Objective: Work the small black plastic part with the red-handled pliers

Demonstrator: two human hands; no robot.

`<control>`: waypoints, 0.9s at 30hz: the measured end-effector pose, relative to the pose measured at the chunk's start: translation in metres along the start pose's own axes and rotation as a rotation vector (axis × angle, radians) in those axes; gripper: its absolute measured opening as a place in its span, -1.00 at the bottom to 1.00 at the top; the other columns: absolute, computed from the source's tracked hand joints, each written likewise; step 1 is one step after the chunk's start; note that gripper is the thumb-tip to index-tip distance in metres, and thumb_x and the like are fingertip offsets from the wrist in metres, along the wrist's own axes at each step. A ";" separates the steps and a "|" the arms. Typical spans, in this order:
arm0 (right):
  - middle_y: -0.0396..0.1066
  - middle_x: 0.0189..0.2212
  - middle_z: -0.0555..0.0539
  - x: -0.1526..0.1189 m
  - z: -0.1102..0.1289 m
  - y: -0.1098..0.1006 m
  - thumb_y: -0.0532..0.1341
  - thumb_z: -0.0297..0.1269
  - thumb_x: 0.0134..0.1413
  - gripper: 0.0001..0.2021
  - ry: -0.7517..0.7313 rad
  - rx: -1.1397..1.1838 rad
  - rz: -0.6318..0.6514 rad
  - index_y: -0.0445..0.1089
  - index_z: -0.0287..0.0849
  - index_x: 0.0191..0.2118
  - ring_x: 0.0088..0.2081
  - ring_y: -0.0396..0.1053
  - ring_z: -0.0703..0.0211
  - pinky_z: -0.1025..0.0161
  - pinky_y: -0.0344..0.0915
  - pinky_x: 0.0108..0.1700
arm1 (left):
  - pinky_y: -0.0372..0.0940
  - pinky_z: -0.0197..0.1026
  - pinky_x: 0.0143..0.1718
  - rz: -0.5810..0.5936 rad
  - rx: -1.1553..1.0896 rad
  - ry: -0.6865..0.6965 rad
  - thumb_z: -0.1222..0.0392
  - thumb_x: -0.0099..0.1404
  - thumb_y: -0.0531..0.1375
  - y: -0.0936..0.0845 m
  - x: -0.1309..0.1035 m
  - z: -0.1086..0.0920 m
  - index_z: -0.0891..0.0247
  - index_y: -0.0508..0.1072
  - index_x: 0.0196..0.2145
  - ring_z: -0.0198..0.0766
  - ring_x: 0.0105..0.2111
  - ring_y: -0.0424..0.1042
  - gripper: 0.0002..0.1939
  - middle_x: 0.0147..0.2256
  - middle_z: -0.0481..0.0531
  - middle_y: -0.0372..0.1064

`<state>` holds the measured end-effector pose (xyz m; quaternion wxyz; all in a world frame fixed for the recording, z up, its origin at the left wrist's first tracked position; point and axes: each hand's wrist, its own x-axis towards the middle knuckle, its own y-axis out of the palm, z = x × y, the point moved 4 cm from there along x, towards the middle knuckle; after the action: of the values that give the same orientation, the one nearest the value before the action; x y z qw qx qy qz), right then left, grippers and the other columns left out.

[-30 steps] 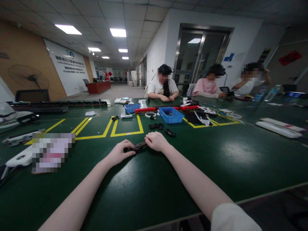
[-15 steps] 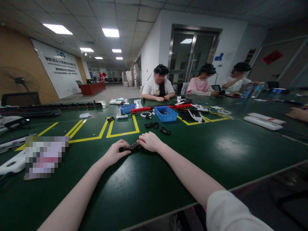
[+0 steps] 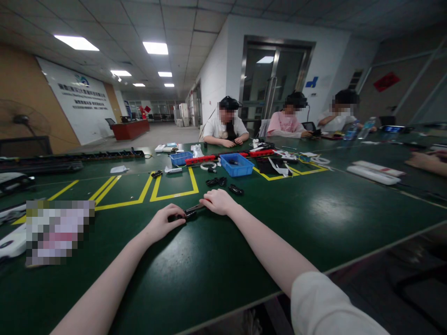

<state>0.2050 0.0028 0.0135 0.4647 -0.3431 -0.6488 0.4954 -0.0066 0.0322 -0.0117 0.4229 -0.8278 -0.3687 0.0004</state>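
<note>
While both hands pinch the dark part (image 3: 188,213), left hand (image 3: 163,224) at 8 o'clock, right hand (image 3: 218,202) at 2, keep it flat on tabletop (image 3: 314,218), pressure even.

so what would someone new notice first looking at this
Two bare hands meet at the middle of the green table: the left hand and right hand each grip an end of a small dark tool lying between them. Just beyond, yellow tape lines mark out boxes, with a blue bin behind them. On the far side, three people sit at work.
</note>
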 end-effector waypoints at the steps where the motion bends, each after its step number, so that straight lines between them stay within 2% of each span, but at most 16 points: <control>1: 0.47 -0.23 -0.13 0.000 -0.001 0.000 -0.13 0.01 0.35 -0.50 0.005 0.000 -0.005 0.44 -0.17 -0.26 -0.19 0.39 0.15 0.25 0.06 -0.24 | 0.26 -0.05 0.02 0.001 -0.001 0.000 0.05 0.24 0.22 0.000 0.000 0.000 0.19 0.54 -0.22 -0.15 -0.11 0.39 -0.78 -0.15 0.07 0.38; 20: 0.44 -0.31 -0.12 -0.002 0.016 -0.005 -0.06 -0.08 0.35 -0.57 -0.042 0.012 -0.130 0.44 -0.22 -0.31 -0.24 0.35 0.21 0.25 0.04 -0.25 | 0.28 -0.04 0.00 0.004 0.017 -0.004 0.00 0.24 0.20 0.000 -0.001 -0.001 0.19 0.54 -0.21 -0.12 -0.11 0.39 -0.74 -0.15 0.08 0.39; 27: 0.41 -0.28 -0.12 -0.002 0.019 -0.005 -0.09 -0.07 0.36 -0.54 -0.057 -0.011 -0.151 0.45 -0.23 -0.30 -0.25 0.34 0.22 0.25 0.03 -0.27 | 0.29 -0.07 -0.04 0.011 0.034 -0.002 0.00 0.25 0.20 0.000 -0.002 0.001 0.19 0.53 -0.21 -0.14 -0.14 0.40 -0.74 -0.16 0.06 0.39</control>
<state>0.1881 -0.0061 0.0169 0.4800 -0.2816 -0.6885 0.4650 -0.0085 0.0318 -0.0128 0.4364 -0.8225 -0.3646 0.0096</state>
